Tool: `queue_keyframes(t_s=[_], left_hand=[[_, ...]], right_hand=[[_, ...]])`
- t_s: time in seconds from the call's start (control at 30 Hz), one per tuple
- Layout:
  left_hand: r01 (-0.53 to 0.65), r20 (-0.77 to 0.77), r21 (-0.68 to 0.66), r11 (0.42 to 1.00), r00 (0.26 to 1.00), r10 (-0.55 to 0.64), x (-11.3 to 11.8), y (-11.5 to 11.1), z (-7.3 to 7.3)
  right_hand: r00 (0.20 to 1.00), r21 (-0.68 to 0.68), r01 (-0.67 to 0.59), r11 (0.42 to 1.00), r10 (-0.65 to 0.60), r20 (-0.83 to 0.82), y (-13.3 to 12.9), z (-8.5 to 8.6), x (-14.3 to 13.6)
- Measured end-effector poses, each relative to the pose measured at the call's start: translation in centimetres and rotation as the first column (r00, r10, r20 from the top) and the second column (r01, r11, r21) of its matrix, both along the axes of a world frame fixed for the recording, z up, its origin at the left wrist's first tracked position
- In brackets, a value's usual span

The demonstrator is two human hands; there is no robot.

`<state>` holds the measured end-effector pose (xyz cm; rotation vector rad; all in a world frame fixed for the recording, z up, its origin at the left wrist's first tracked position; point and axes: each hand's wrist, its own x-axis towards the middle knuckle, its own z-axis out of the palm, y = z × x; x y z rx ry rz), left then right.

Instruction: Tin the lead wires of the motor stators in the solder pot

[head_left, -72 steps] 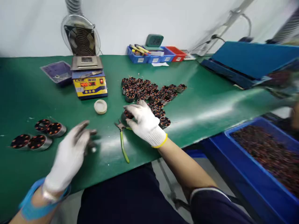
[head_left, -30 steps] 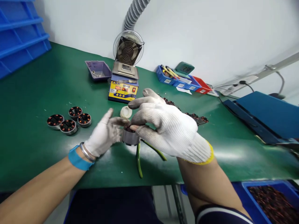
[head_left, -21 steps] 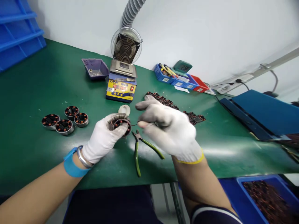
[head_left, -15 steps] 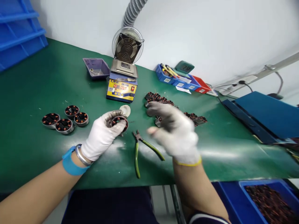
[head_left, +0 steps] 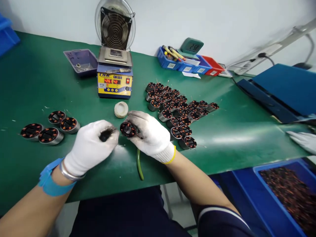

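Note:
My right hand (head_left: pixel 150 133), in a white glove with darkened fingertips, grips a motor stator (head_left: pixel 128 129), a round metal ring with copper windings turned towards me. Just left of it, my left hand (head_left: pixel 95 141) is closed in a pinch, its gloved fingertips close to the stator's edge. Whatever may be between those fingertips is too small or hidden to name. Beneath my right hand lie the cutting pliers (head_left: pixel 139 164), with only one green handle showing. A small white round dish (head_left: pixel 121 109) sits just beyond both hands.
Several stators (head_left: pixel 50 136) stand at left, and a larger group (head_left: pixel 175 121) at right. Behind are a yellow-blue solder pot (head_left: pixel 115 82), a purple tray (head_left: pixel 81 62), a fan (head_left: pixel 116 31) and small bins (head_left: pixel 170 62). A blue crate (head_left: pixel 269 200) of parts sits below right; another gloved hand (head_left: pixel 302 140) rests at far right.
My right hand has come left from the right-hand group and now holds a stator. My left hand no longer shows the stator it held. The view has shifted right.

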<state>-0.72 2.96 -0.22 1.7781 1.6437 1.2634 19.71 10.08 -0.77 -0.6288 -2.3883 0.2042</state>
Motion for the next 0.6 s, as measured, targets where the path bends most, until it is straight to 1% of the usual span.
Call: queue_keyframes(t_s=[0.07,0.1,0.17,0.2,0.23,0.3,0.37,0.4,0.43,0.5,0.53,0.6], left_hand=[[0.041,0.054,-0.028,0.999,0.998,-0.04,-0.6,-0.1,0.0],[0.036,0.113,-0.019,0.999,0.993,-0.034,-0.7,0.0,0.0],[-0.026,0.192,0.034,0.999,0.981,0.019,-0.5,0.2,-0.2],[-0.048,0.188,0.043,0.998,0.981,0.04,-0.3,0.3,-0.2],[-0.036,0.162,0.022,0.999,0.986,0.032,-0.1,0.4,-0.2],[0.074,0.114,-0.099,0.992,0.991,-0.062,0.2,0.7,0.0],[0.178,0.157,-0.225,0.958,0.977,-0.145,0.1,0.8,0.4],[0.189,0.199,-0.254,0.949,0.97,-0.14,0.0,0.8,0.5],[0.169,0.24,-0.256,0.952,0.965,-0.107,-0.2,0.8,0.6],[0.094,0.287,-0.235,0.968,0.958,-0.024,-0.2,0.8,0.7],[0.077,0.294,-0.236,0.969,0.956,-0.005,0.0,0.9,0.6],[0.096,0.319,-0.256,0.962,0.948,-0.009,0.6,0.8,0.4]], right_hand=[[0.999,0.009,0.035,0.999,-0.035,-0.008,0.0,0.0,0.1],[0.999,0.019,0.044,0.999,-0.044,-0.016,0.0,0.1,0.1],[0.999,0.014,0.044,0.999,-0.044,-0.013,-0.1,0.1,0.0],[0.999,-0.003,0.04,0.999,-0.04,-0.002,-0.2,0.2,0.0],[0.999,-0.022,0.036,0.999,-0.036,0.01,-0.2,0.2,0.0],[0.999,-0.047,0.053,0.997,-0.053,0.014,-0.3,0.3,0.0],[0.996,-0.038,0.089,0.995,-0.09,-0.027,-0.4,0.4,0.1],[0.993,-0.028,0.106,0.994,-0.107,-0.055,-0.4,0.4,0.2],[0.99,-0.019,0.116,0.993,-0.117,-0.081,-0.4,0.4,0.2],[0.988,-0.018,0.112,0.994,-0.114,-0.104,-0.6,0.4,0.2],[0.989,-0.029,0.111,0.993,-0.113,-0.097,-0.6,0.4,0.2],[0.991,-0.056,0.11,0.992,-0.114,-0.069,-0.8,0.5,0.2]])
